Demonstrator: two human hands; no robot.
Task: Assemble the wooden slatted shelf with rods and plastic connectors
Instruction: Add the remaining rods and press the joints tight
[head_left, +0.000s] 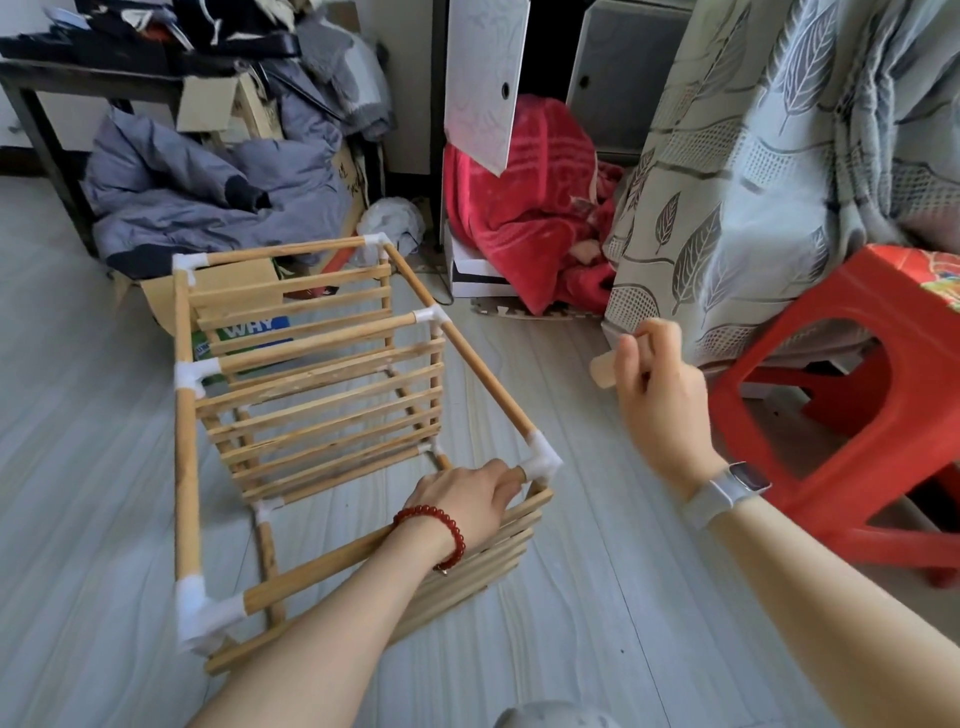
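Observation:
The wooden slatted shelf (322, 400) lies on its side on the grey floor, its rods joined by white plastic connectors. My left hand (467, 493) grips the near top rod (311, 569) right beside the corner connector (543, 462). My right hand (657, 395) is raised to the right of the shelf and holds a short, thick wooden piece (602, 371), of which only one end shows past my thumb. Another white connector (205, 613) joins the near left corner. Slatted panels fill the middle and far sections of the frame.
A red plastic stool (852, 415) stands close on the right. A leaf-patterned cover (753, 182) hangs behind my right hand. A red blanket (524, 218), piled grey clothing (208, 192) and a cardboard box (239, 283) lie beyond the shelf.

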